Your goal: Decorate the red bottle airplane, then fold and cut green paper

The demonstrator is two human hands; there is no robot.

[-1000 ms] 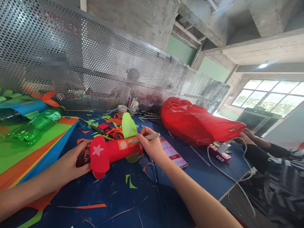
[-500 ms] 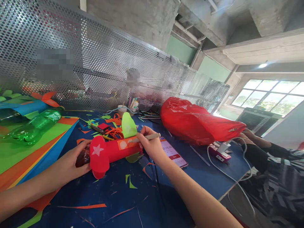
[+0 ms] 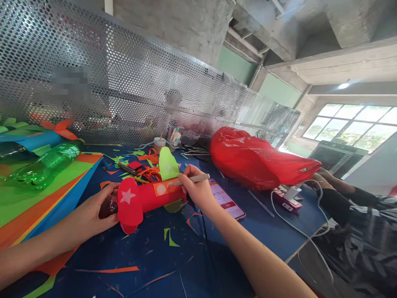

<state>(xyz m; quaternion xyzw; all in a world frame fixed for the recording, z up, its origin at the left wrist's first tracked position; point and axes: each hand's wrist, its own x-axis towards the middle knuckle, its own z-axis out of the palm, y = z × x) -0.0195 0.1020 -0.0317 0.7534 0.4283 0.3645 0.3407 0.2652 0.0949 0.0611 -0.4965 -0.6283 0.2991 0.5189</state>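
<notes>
A bottle wrapped in red paper (image 3: 153, 197) lies sideways above the blue table, with red fins near its bottom end and a pale star on one of them. My left hand (image 3: 104, 209) is wrapped round the bottle's dark end. My right hand (image 3: 195, 186) pinches a light marker-like pen (image 3: 200, 178), its tip over an orange strip (image 3: 164, 187) on the red paper. The strip bears a pale round mark. Green paper wings (image 3: 168, 163) stick out on both sides of the body.
Paper scraps (image 3: 149, 174) lie behind the bottle. A phone (image 3: 228, 203) is right of my right hand, with a red plastic bag (image 3: 248, 159) and a power strip (image 3: 287, 199) beyond. Coloured sheets (image 3: 62, 194) and a green bottle (image 3: 46, 165) are at left. Another person sits at right.
The phone's timer has advanced by about a second. My hands, the pen and the wrapped bottle show almost no movement.
</notes>
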